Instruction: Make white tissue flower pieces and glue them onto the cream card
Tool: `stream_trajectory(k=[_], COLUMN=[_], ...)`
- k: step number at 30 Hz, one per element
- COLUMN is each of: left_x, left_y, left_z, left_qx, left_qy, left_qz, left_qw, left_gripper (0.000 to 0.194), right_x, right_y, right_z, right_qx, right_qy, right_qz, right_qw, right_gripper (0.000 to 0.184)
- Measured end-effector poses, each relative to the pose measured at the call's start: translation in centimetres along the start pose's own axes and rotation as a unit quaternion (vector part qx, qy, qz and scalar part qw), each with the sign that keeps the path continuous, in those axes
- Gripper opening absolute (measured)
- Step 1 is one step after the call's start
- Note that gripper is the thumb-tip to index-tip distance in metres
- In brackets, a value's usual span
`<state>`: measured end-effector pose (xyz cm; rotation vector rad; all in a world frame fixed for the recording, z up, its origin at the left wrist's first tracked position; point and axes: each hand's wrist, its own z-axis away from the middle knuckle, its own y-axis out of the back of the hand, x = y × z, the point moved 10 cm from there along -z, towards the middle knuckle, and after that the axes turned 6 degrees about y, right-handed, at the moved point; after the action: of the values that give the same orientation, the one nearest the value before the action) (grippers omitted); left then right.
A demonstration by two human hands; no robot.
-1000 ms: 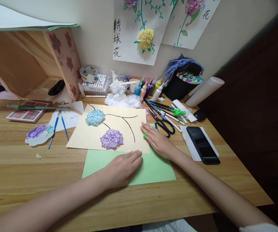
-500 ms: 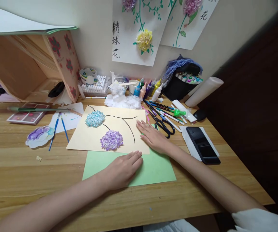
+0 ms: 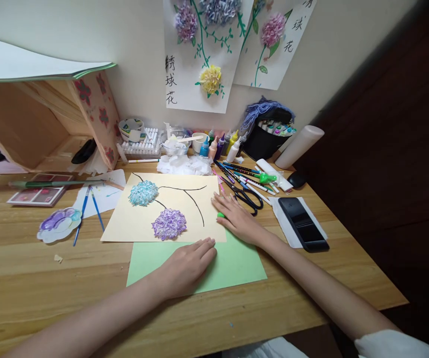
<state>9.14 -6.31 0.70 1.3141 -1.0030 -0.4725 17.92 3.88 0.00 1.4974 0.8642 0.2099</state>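
A light green sheet of paper [image 3: 236, 263] lies on the wooden desk [image 3: 31, 268] in front of me. My left hand [image 3: 186, 263] rests flat on it, fingers stretched out. A cream sheet [image 3: 125, 223] with black stems, a blue paper flower [image 3: 143, 193] and a purple paper flower [image 3: 169, 223] lies just behind the green one. My right hand [image 3: 234, 216] lies flat at the cream sheet's right edge, fingers spread, over a small bright green piece [image 3: 220, 215].
Black scissors [image 3: 247, 198] and several pens lie right of my right hand. A black phone [image 3: 302, 223] rests on white paper. Paint bottles, crumpled tissue [image 3: 184, 164] and a marker case [image 3: 266, 136] line the wall. A palette [image 3: 58, 221] and brushes sit left.
My right hand slid a little along the cream sheet's right edge and back. My left hand stayed flat on the green paper. The view tilted up slightly.
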Motion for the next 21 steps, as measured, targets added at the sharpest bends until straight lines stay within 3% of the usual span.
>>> stream_trajectory(k=[3, 5, 7, 9, 12, 14, 17, 21], left_x=[-0.1, -0.6, -1.7, -3.3, -4.8, -5.0, -4.9, -4.7], left_y=[1.0, 3.1, 6.1, 8.8, 9.8, 9.4, 8.4, 7.5], left_z=[-0.1, -0.1, -0.1, -0.2, -1.9, -3.4, -5.0, -6.0], left_qx=[0.036, 0.098, 0.186, 0.256, 0.253, 0.234, 0.225, 0.21], left_qy=[0.004, 0.031, 0.085, 0.165, 0.245, 0.261, 0.26, 0.252], left_qz=[0.019, 0.058, 0.119, 0.202, 0.338, 0.417, 0.471, 0.484], left_qw=[0.999, 0.993, 0.972, 0.931, 0.873, 0.839, 0.812, 0.811], left_gripper=[0.032, 0.026, 0.022, 0.02, 0.023, 0.026, 0.028, 0.027], right_x=[-1.4, -1.7, -2.0, -2.3, -2.3, -2.0, -1.1, -0.4], right_y=[1.4, 2.6, 2.7, 2.5, 1.8, 1.5, 1.4, 1.5], right_z=[1.8, 2.3, 2.2, 1.9, 1.8, 2.0, 2.5, 3.0], right_qx=[0.069, 0.137, 0.165, 0.18, 0.193, 0.203, 0.226, 0.23], right_qy=[-0.009, -0.048, -0.077, -0.092, -0.114, -0.123, -0.131, -0.137], right_qz=[-0.094, -0.222, -0.399, -0.555, -0.703, -0.743, -0.754, -0.754], right_qw=[0.993, 0.964, 0.899, 0.807, 0.675, 0.626, 0.603, 0.599], right_gripper=[0.039, 0.032, 0.028, 0.022, 0.012, 0.011, 0.022, 0.018])
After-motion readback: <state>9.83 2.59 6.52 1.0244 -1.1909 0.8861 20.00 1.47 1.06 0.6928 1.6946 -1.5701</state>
